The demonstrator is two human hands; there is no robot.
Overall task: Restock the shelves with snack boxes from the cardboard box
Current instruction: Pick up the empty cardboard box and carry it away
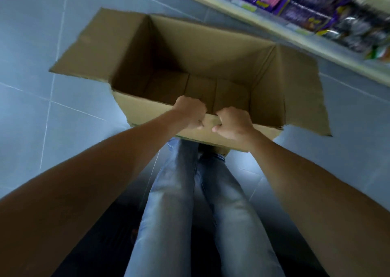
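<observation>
Gripping the near long wall of the cardboard box [147,113], both hands clench over its top edge: fingers hooked inside, thumbs on the outer face. The left hand [191,113] and right hand [232,124] sit side by side, almost touching, around the middle of that wall. Nothing else is held.

The box is straight ahead of the person, just past the legs in jeans [179,192], over the grey tiled floor [42,44]. Can't tell if it rests on the floor or is lifted off it. Its long axis runs left to right across the body, with the right end angled slightly nearer. The left flap [95,44] and right flap [304,99] are splayed open. The inside looks empty; only the bare bottom panels show, with no snack boxes in it.

The shelf [263,21] runs diagonally across the far right, beyond the box's far right corner and apart from it. Stocked snack boxes [312,4], purple and pink, are blurred and the labels unreadable. The right hand is the nearer one to the shelf.

Judgement: the stocking part is likely finished, and this grip suits dragging or carrying the empty box away. With both hands on one wall, the box would tilt or the wall would flex if it were lifted.
</observation>
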